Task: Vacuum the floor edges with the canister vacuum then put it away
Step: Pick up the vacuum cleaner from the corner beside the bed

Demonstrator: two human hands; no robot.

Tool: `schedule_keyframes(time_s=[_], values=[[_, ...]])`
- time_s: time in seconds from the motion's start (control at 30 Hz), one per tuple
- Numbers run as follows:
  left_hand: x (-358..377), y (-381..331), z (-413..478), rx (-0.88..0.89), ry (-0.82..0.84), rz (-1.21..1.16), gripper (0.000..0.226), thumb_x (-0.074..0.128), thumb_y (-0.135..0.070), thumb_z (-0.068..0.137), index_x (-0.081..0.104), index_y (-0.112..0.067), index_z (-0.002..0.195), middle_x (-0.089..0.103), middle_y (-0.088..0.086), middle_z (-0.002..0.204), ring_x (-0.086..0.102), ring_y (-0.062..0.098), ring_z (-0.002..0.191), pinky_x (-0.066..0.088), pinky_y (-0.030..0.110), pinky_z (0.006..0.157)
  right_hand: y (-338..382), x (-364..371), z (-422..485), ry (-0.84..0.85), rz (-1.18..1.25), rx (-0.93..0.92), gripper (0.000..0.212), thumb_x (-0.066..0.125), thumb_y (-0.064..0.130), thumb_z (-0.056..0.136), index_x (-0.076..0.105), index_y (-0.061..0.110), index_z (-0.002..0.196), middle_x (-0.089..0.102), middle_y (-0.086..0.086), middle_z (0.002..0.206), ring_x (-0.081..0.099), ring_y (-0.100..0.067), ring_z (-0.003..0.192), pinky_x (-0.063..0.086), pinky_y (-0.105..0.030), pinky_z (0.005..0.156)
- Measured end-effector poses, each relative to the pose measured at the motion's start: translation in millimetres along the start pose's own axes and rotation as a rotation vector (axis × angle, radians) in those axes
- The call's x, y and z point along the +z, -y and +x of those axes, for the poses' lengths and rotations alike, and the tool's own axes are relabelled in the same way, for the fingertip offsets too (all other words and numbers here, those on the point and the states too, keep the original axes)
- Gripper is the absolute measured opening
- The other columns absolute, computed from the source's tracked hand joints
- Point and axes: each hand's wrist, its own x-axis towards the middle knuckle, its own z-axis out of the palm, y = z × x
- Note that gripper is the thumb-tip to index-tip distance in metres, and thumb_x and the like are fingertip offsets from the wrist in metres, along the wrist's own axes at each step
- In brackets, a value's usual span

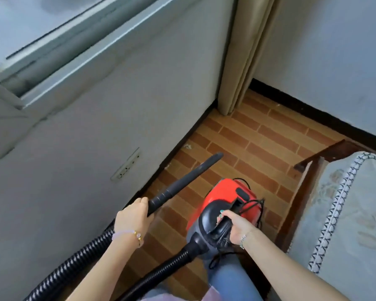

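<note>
Lower centre: the right hand (234, 228) curls round the black carry handle (213, 227) of the red canister vacuum (228, 196), whose body extends from the grip toward mid-frame over the brick-patterned floor (258, 135); whether it touches the floor cannot be told. Lower left: the left hand (131, 217) grips the near end of the black wand (182, 184), which slants up and right from the fist, tip near the dark baseboard (189, 131), while the ribbed hose (74, 261) trails behind the wrist toward the lower-left corner.
</note>
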Motion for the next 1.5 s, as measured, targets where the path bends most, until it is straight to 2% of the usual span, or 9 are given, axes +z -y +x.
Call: schedule_keyframes(time_s=[0.4, 0.6, 0.97, 1.07, 1.17, 1.23, 1.37, 1.43, 1.5], values=[[20.5, -47.0, 28.2, -0.395, 0.01, -0.168, 0.024, 0.05, -0.04, 0.092, 0.047, -0.024, 0.109, 0.058, -0.006, 0.104, 0.063, 0.019, 0.091, 0.046, 0.03, 0.069, 108.3, 33.0, 71.1, -0.011, -0.377, 0.081, 0.02, 0.058, 0.01, 0.092, 0.054, 0.007, 0.072, 0.055, -0.009, 0.074, 0.051, -0.02, 0.066, 0.043, -0.032, 0.06], [62.1, -33.4, 53.3, -0.452, 0.01, -0.249, 0.027, 0.051, -0.042, 0.092, 0.048, -0.025, 0.112, 0.06, -0.006, 0.103, 0.065, 0.016, 0.084, 0.052, 0.029, 0.069, 112.6, 59.1, 127.1, -0.1, -0.471, 0.034, 0.025, 0.055, 0.008, 0.093, 0.052, 0.006, 0.069, 0.053, -0.008, 0.071, 0.05, -0.019, 0.063, 0.042, -0.029, 0.059], [201.1, -9.0, 114.7, -0.532, 0.01, -0.349, 0.033, 0.051, -0.05, 0.09, 0.052, -0.023, 0.11, 0.059, -0.007, 0.095, 0.064, 0.016, 0.074, 0.046, 0.027, 0.051, 82.9, 61.5, 284.1, -0.123, -0.595, 0.04, 0.022, 0.055, 0.008, 0.094, 0.05, 0.008, 0.073, 0.055, -0.008, 0.061, 0.051, -0.02, 0.061, 0.043, -0.033, 0.059], [238.4, -14.2, 124.2, -0.563, 0.031, -0.363, 0.034, 0.051, -0.049, 0.09, 0.053, -0.022, 0.111, 0.059, -0.006, 0.095, 0.063, 0.016, 0.069, 0.044, 0.027, 0.047, 73.5, 63.6, 321.2, -0.129, -0.626, 0.037, 0.02, 0.053, 0.006, 0.095, 0.047, 0.009, 0.076, 0.051, -0.008, 0.068, 0.051, -0.019, 0.061, 0.043, -0.036, 0.061], [269.7, -23.7, 128.9, -0.604, 0.061, -0.402, 0.034, 0.051, -0.048, 0.091, 0.053, -0.021, 0.11, 0.059, -0.005, 0.095, 0.063, 0.018, 0.069, 0.048, 0.03, 0.05, 64.8, 60.5, 351.3, -0.135, -0.664, 0.038, 0.005, 0.052, 0.005, 0.095, 0.049, 0.006, 0.092, 0.052, -0.008, 0.071, 0.056, -0.016, 0.056, 0.05, -0.032, 0.049], [287.3, -32.8, 130.8, -0.639, 0.07, -0.425, 0.033, 0.05, -0.048, 0.091, 0.052, -0.021, 0.109, 0.058, -0.005, 0.096, 0.063, 0.019, 0.07, 0.049, 0.031, 0.052, 62.2, 54.0, 373.3, -0.134, -0.705, 0.026, 0.018, 0.054, 0.004, 0.094, 0.047, 0.005, 0.111, 0.054, -0.01, 0.072, 0.055, -0.018, 0.061, 0.05, -0.036, 0.054], [319.6, -50.4, 135.0, -0.71, 0.087, -0.441, 0.033, 0.049, -0.048, 0.091, 0.052, -0.018, 0.106, 0.058, -0.003, 0.094, 0.062, 0.021, 0.069, 0.047, 0.031, 0.05, 60.8, 38.4, 410.4, -0.112, -0.801, 0.035, 0.05, 0.059, 0.009, 0.092, 0.037, 0.001, 0.136, 0.061, -0.013, 0.091, 0.059, -0.026, 0.082, 0.048, -0.053, 0.089], [334.7, -58.8, 136.0, -0.746, 0.086, -0.465, 0.032, 0.051, -0.047, 0.091, 0.053, -0.017, 0.103, 0.058, -0.003, 0.09, 0.061, 0.022, 0.066, 0.045, 0.03, 0.048, 61.7, 18.5, 442.0, -0.104, -0.83, 0.04, 0.063, 0.066, 0.017, 0.088, 0.034, 0.006, 0.142, 0.057, -0.014, 0.11, 0.058, -0.031, 0.102, 0.047, -0.056, 0.092], [348.4, -66.5, 137.1, -0.776, 0.067, -0.485, 0.032, 0.054, -0.045, 0.09, 0.053, -0.015, 0.099, 0.057, -0.002, 0.084, 0.06, 0.023, 0.062, 0.044, 0.03, 0.047, 65.4, -6.8, 479.5, -0.067, -0.835, 0.024, 0.083, 0.074, 0.025, 0.079, 0.029, 0.007, 0.146, 0.058, -0.009, 0.111, 0.057, -0.033, 0.112, 0.045, -0.059, 0.094]])
